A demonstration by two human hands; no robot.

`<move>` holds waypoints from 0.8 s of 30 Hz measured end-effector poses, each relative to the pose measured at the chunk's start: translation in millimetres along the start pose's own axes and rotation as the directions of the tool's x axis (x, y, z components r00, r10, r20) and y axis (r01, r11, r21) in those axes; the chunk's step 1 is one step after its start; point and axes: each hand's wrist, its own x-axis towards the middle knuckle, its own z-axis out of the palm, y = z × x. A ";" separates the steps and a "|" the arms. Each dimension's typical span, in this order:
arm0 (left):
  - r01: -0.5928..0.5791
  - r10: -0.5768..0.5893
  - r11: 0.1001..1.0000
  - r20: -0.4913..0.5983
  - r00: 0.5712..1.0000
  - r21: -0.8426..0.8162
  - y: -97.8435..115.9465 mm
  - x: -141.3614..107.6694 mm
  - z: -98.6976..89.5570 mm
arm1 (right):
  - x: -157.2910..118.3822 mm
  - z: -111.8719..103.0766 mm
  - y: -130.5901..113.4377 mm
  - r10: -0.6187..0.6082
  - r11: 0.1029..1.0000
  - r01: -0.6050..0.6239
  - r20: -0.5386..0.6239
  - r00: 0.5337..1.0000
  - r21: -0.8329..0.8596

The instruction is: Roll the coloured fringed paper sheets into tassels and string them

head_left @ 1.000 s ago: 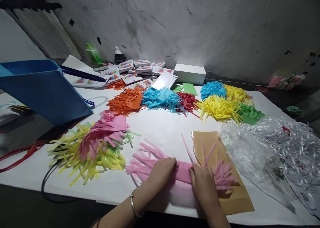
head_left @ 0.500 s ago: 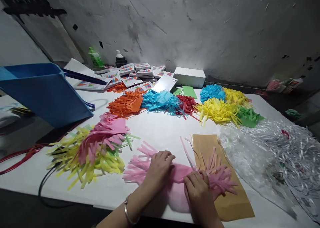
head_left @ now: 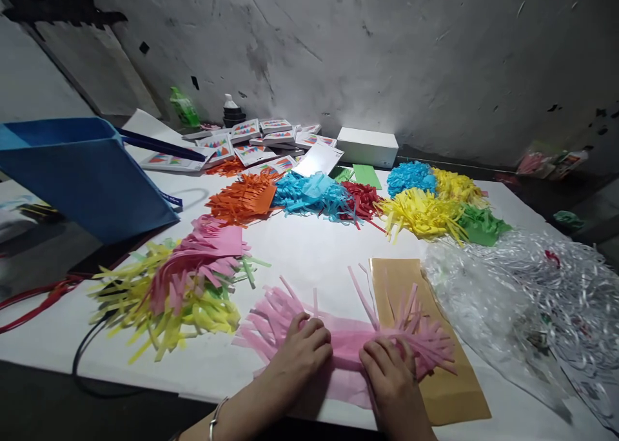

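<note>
A sheet of pink tissue paper [head_left: 351, 340] with fringed strips at both ends lies at the front of the table. My left hand [head_left: 305, 347] wears a bracelet at the wrist and has its fingers curled on the sheet's left part. On the right part, beside the fringe, my right hand [head_left: 389, 367] is closed on the same paper. The thumbs are mostly hidden. Beneath the right fringe, a brown paper sheet [head_left: 447, 389] rests on the white-covered table.
Pink fringe [head_left: 203, 257] lies over yellow fringe [head_left: 193, 315] at left, near a blue bag [head_left: 91, 189]. Orange [head_left: 244, 199], blue [head_left: 312, 193], red [head_left: 362, 199] and yellow [head_left: 420, 214] tassels lie behind. Clear plastic and shiny strands [head_left: 556, 286] cover the right side.
My left hand has moved slightly down and left along the pink tissue paper. The middle of the sheet looks flatter and more stretched between my hands. My right hand has barely shifted.
</note>
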 end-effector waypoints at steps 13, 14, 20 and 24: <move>0.365 -0.383 0.922 0.168 0.909 0.124 9.2 27.1 -10.1 | 33.6 2.2 -2.4 0.062 0.997 -0.056 0.128 0.990 -0.056; 0.371 -0.388 0.920 0.168 0.906 0.127 9.0 26.1 -9.9 | 32.0 3.2 -2.3 0.008 1.000 -0.006 0.133 0.991 -0.011; 0.169 -0.168 0.985 -0.021 0.985 0.027 5.7 15.9 2.0 | 26.1 9.5 -0.4 -0.004 0.999 0.000 0.095 0.995 0.043; 0.070 -0.071 0.997 -0.062 0.995 -0.019 4.7 13.8 11.4 | 29.1 8.1 -7.1 0.017 0.997 -0.024 0.102 0.995 0.070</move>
